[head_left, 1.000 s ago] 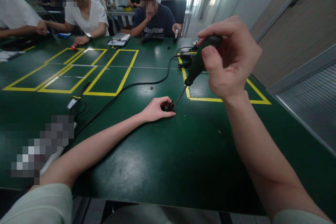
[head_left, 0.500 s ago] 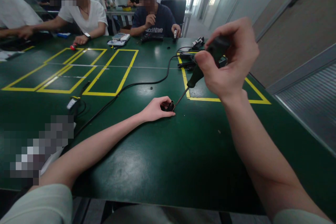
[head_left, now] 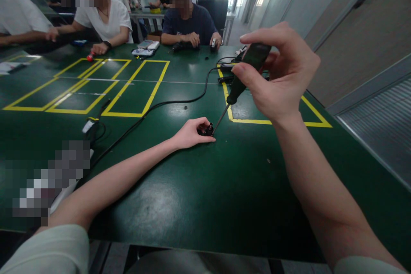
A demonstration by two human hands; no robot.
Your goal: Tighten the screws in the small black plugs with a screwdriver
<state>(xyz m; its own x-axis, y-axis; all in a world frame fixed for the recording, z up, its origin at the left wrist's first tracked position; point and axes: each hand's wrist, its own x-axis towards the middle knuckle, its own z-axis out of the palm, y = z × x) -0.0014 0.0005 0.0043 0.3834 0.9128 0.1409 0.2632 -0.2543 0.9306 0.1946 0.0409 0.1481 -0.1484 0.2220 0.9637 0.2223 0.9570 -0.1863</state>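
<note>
On the green table, my left hand is closed round a small black part, pinched between thumb and fingers. What kind of part it is cannot be made out, as the fingers cover much of it. My right hand grips a screwdriver by its dark green handle, thumb on one side and fingers on the other. The screwdriver leans, its thin metal shaft running down and left to the black part. Its tip meets the right side of that part.
A black cable crosses the green table. Yellow tape marks out rectangles. Dark devices lie beyond my right hand. A pixelated object lies by my left forearm. Co-workers sit opposite, one in a navy shirt.
My right hand has shifted its fingers on the screwdriver handle, the index finger now stretched further over its top. My left hand stays put. The co-worker opposite has lowered a hand to the table.
</note>
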